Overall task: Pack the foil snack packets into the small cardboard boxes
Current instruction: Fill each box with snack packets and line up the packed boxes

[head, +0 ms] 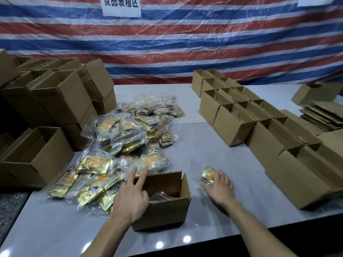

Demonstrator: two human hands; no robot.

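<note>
A small open cardboard box [167,206] stands near the table's front edge, with something dark and shiny low inside it. My left hand [130,195] rests on the box's left rim, two fingers straight and pointing away from me. Just right of the box, my right hand [219,188] lies over a gold foil snack packet [207,174] on the table, fingers curving around it. A large heap of gold packets in clear bags [118,151] lies left of and behind the box.
Stacked open cardboard boxes [55,101] fill the left side. Rows of small open boxes [237,115] run along the right, with flattened cardboard [323,115] at the far right. The grey table [194,149] ends at a striped tarpaulin wall [185,43].
</note>
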